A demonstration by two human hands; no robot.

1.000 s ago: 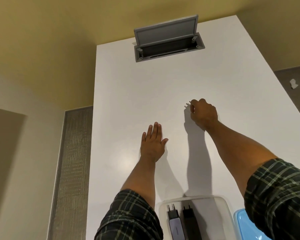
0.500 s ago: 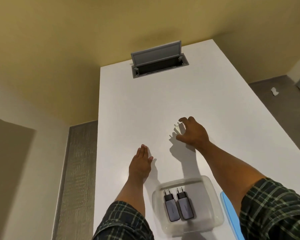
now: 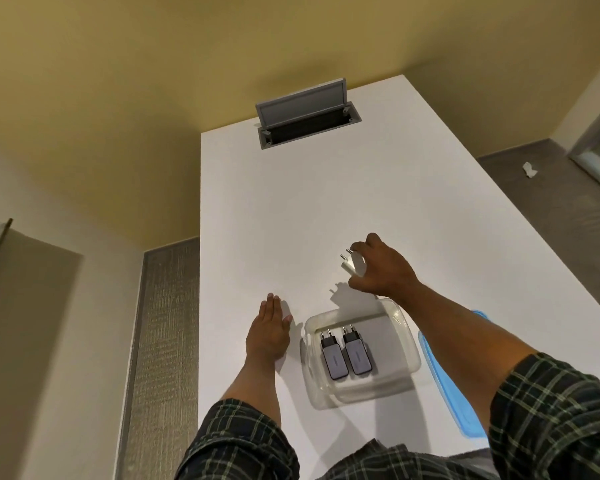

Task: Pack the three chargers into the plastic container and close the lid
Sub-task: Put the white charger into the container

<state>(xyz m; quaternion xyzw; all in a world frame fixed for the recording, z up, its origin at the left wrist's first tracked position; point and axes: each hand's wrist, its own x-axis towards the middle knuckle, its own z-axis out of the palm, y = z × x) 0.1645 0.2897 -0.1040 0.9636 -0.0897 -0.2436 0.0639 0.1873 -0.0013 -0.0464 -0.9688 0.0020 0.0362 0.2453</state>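
My right hand (image 3: pixel 383 271) grips a white charger (image 3: pixel 354 265), prongs pointing left, lifted just above the table beyond the far rim of the clear plastic container (image 3: pixel 404 327). Inside the container two grey chargers (image 3: pixel 347 355) lie side by side, prongs away from me. My left hand (image 3: pixel 267 336) rests flat on the white table, palm down, just left of the container and holding nothing. The blue lid (image 3: pixel 444 386) lies on the table to the container's right, partly hidden by my right forearm.
The white table (image 3: pixel 291 220) is long and narrow, with floor dropping off at its left and right edges. A grey cable hatch (image 3: pixel 305 114) stands with its flap up at the far end. A small white scrap (image 3: pixel 530 169) lies on the floor at right.
My right hand has picked the white charger off the table and drawn it back toward the container. The left hand stayed flat. The camera tilted down, showing more of the container and lid.
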